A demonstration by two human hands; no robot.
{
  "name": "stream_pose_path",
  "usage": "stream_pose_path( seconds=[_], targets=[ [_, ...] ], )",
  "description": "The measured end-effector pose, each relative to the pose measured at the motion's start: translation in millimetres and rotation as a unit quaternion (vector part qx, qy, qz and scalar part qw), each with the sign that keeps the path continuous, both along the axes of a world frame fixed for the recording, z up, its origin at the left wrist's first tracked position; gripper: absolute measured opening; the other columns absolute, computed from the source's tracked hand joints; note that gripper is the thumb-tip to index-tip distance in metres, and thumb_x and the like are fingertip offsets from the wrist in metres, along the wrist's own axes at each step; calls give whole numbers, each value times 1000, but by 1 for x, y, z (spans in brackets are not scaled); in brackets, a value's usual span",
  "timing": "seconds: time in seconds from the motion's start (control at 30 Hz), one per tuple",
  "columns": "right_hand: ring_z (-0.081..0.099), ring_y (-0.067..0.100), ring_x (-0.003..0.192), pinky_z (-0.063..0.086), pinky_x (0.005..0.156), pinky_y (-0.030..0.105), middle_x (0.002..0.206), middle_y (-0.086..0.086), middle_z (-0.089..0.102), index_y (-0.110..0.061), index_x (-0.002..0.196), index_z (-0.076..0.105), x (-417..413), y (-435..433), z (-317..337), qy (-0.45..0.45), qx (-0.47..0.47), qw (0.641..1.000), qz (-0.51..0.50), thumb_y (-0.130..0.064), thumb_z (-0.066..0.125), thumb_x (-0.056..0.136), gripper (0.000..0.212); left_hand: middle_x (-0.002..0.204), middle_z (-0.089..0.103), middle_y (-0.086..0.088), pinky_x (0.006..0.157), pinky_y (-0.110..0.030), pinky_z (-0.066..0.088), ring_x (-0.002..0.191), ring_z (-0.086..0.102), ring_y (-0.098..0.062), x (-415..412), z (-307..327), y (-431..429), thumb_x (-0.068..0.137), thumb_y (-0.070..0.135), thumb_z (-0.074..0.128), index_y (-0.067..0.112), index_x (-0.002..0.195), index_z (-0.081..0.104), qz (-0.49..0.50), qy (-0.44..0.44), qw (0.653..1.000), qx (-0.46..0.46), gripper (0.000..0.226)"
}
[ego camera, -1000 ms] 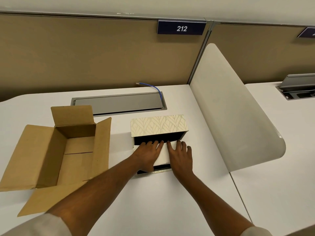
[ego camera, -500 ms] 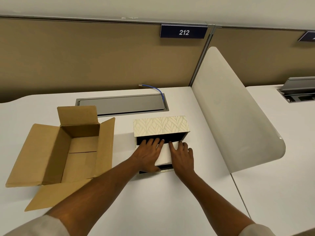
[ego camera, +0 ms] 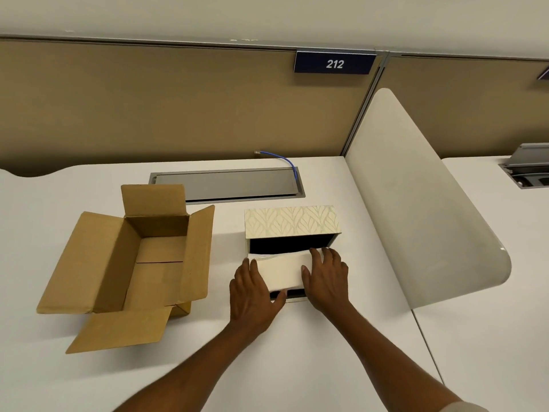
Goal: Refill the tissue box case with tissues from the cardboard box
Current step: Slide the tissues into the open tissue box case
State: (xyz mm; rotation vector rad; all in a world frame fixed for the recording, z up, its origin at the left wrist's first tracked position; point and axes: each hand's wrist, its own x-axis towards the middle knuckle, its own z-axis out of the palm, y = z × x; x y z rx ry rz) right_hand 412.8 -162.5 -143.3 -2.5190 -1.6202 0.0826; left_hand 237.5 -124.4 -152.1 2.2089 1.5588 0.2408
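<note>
White tissue stack (ego camera: 280, 273) lies in open leaf-patterned tissue box case (ego camera: 292, 223) on desk (ego camera: 297, 352). Left hand (ego camera: 252, 295) and right hand (ego camera: 325, 281) grasp stack's opposite ends. Cardboard box (ego camera: 130, 263) sits left, flaps open, well apart.

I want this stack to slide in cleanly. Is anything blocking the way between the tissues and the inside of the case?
Nothing visible does. The tissue stack sits at the open side of the tissue box case, and the dark cavity behind it looks clear. The left hand and right hand grip its two ends, not its path.
</note>
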Motion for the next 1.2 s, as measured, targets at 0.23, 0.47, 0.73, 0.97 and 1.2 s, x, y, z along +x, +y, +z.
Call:
stream_pose_path(
  seconds=[0.23,0.47,0.73,0.97,1.2],
  targets=[
    [47,32,125,47,95,46,143,15,41,-14,145,30,15,-8,-8,181,18,975,-125,-52,48,92,67,153,23,-16,103,-43,40,134,32,-33,-4,-6,18,58,53,84,8,147,-5,49,-40,987,-145,134],
    [49,31,125,43,101,42,139,13,48,-14,149,22,21,-13,-15,265,18,956,-124,-52,51,92,75,138,42,-15,97,-46,45,125,39,-31,-5,-2,26,59,36,89,11,147,7,44,-84,981,-169,122],
    [54,34,120,44,100,43,135,16,54,-8,146,27,25,-7,-12,299,20,941,-158,-46,55,92,71,126,49,-17,92,-48,48,117,45,-32,0,4,27,66,38,84,16,146,12,51,-100,980,-162,110],
    [55,33,117,45,98,42,132,15,55,-8,144,30,27,-5,-12,315,25,934,-168,-41,59,90,70,127,46,-17,94,-43,47,118,42,-31,3,4,22,65,35,85,16,146,13,61,-91,981,-162,110],
    [54,33,119,43,99,41,134,14,55,-10,143,31,27,-9,-12,334,42,924,-184,-39,62,89,69,124,47,-16,91,-41,46,115,42,-29,1,1,19,67,16,83,16,147,13,48,-68,987,-138,106]
  ],
)
